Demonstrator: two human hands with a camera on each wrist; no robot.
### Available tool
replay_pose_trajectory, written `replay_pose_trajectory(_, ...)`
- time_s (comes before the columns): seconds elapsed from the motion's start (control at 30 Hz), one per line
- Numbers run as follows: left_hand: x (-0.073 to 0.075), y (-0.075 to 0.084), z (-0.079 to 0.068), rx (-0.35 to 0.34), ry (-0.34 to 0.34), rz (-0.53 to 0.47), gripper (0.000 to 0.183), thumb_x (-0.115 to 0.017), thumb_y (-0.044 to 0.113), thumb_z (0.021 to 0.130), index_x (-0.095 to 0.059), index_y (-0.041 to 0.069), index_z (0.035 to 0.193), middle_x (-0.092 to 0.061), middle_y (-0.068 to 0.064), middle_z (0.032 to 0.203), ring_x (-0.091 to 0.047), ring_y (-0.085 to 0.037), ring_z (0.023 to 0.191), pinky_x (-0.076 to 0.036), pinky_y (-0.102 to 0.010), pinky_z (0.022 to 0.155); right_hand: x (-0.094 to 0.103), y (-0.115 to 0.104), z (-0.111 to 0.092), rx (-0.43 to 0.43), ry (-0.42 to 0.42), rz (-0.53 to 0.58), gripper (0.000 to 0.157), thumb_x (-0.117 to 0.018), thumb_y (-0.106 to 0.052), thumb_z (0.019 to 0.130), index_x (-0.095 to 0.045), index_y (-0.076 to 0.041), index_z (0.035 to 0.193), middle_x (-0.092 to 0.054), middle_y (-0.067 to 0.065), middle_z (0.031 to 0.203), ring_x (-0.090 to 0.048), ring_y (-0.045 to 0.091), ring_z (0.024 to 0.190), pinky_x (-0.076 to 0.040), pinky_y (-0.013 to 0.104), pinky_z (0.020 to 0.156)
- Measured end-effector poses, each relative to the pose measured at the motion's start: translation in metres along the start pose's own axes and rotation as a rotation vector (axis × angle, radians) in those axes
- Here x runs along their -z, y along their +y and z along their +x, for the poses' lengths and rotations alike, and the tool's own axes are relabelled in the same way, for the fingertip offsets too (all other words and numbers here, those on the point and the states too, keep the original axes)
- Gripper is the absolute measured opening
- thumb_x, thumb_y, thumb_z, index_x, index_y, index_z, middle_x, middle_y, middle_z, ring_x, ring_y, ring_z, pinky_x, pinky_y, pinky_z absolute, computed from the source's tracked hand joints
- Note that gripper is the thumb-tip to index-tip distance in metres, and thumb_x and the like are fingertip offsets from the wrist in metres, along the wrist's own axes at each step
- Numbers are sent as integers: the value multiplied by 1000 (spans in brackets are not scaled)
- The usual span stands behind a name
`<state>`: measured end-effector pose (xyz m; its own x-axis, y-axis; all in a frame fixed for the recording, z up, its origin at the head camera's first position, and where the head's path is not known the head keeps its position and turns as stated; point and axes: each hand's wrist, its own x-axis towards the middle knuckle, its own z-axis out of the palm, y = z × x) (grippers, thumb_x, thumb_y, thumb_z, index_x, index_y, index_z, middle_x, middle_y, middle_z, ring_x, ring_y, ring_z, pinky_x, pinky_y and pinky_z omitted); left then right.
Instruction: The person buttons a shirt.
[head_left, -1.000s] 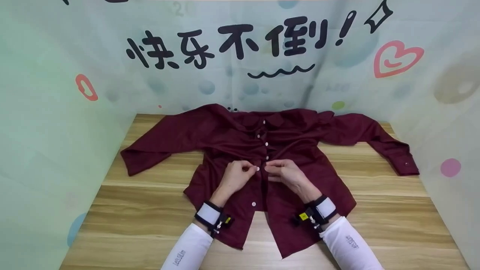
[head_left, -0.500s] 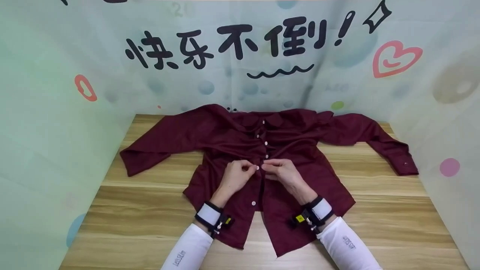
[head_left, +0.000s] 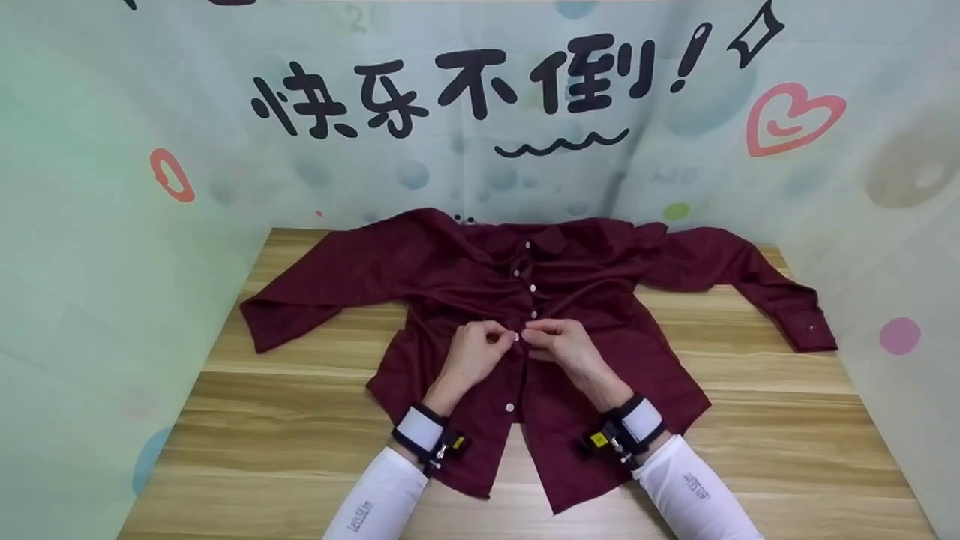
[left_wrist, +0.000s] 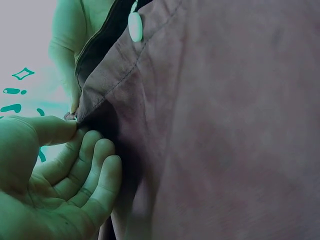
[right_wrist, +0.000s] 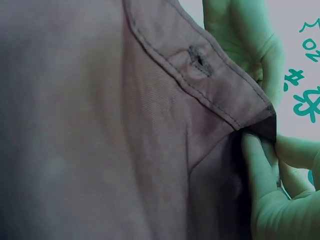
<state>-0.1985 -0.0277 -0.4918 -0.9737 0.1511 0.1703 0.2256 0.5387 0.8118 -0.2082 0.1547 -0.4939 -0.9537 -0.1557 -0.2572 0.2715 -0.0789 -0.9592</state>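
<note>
A dark red button-up shirt (head_left: 600, 292) lies front up with its sleeves spread to both sides. My left hand (head_left: 472, 360) pinches the left front edge beside a white button (head_left: 516, 337). Close by, my right hand (head_left: 576, 356) pinches the facing front edge between thumb and fingers. In the right wrist view a stitched buttonhole (right_wrist: 199, 61) shows on that edge, apart from any button. Another white button (left_wrist: 135, 26) hangs from its thread in the left wrist view. Below the hands the two fronts part, with a lower button (head_left: 510, 407) on the left one.
The shirt lies on a wood-grain table (head_left: 285, 435). A pale printed cloth (head_left: 405, 180) with black characters stands behind the table and along both sides. Several white buttons run up the shirt front to the collar (head_left: 551, 240).
My right hand has moved a little left with the right front edge, so the lower gap between the fronts is narrower. My left hand stays almost in place.
</note>
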Motion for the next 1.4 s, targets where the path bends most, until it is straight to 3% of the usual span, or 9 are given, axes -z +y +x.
replay_pose_trajectory(0.23, -1, 0, -1, 21, -26, -25, 17, -69, 20, 95, -79, 6, 92, -75, -3, 86, -60, -9, 68, -49, -26, 65, -1, 0, -2, 20, -12, -21, 28, -67, 1, 95, -67, 14, 120, -74, 8, 100, -73, 14, 87, -60, 30, 79)
replay_pose_trajectory(0.4, 1, -2, 0, 46, -41, -42, 17, -68, 19, 97, -78, 6, 91, -70, -1, 76, -54, -7, 63, -45, -24, 62, 3, -2, -4, 73, -122, -58, 30, -60, 4, 98, -62, 18, 125, -72, 19, 113, -72, 15, 96, -59, 33, 87)
replay_pose_trajectory(0.53, 2, -3, 0, 47, -70, -59, 18, -65, 16, 99, -77, 5, 91, -69, 0, 75, -58, -8, 67, -46, -25, 65, 5, -3, -5, 145, -185, -162, 31, -61, 7, 96, -61, 20, 125, -69, 26, 119, -71, 13, 97, -58, 31, 88)
replay_pose_trajectory(0.67, 2, -4, 1, 23, -94, -61, 19, -61, 11, 99, -76, 5, 90, -68, -1, 75, -58, -9, 70, -47, -25, 68, 4, -4, -5, 262, -160, -342, 27, -72, 3, 91, -70, 13, 116, -72, 22, 113, -70, 12, 94, -56, 22, 81)
replay_pose_trajectory(0.83, 2, -4, 1, 1, -122, -57, 20, -59, 9, 98, -76, 5, 89, -64, 2, 73, -54, -9, 67, -43, -24, 65, 2, -5, -5, 417, -107, -537, 20, -78, 2, 86, -77, 8, 105, -74, 18, 98, -70, 21, 89, -54, 19, 75)
replay_pose_trajectory(1.03, 4, -2, 1, 2, -162, -77, 22, -59, 15, 99, -78, 6, 94, -70, 1, 81, -59, -11, 74, -47, -26, 71, 1, -5, -6, 503, -45, -668, 16, -81, 0, 84, -80, 0, 100, -74, 8, 89, -70, 22, 83, -53, 21, 73)
replay_pose_trajectory(1.23, 6, -3, 2, -31, -156, -68, 22, -64, 19, 99, -80, 5, 104, -76, -4, 97, -65, -12, 85, -52, -29, 78, 1, -4, -4, 503, -59, -638, 18, -82, -1, 83, -79, 2, 101, -75, 11, 90, -72, 21, 84, -53, 20, 74)
replay_pose_trajectory(1.4, 5, -3, 2, -7, -106, -24, 19, -65, 17, 98, -81, 7, 99, -72, 0, 85, -57, -11, 73, -48, -27, 70, 2, -3, -3, 325, -90, -398, 19, -73, -2, 93, -74, 12, 106, -75, 17, 96, -72, 15, 84, -59, 27, 77)
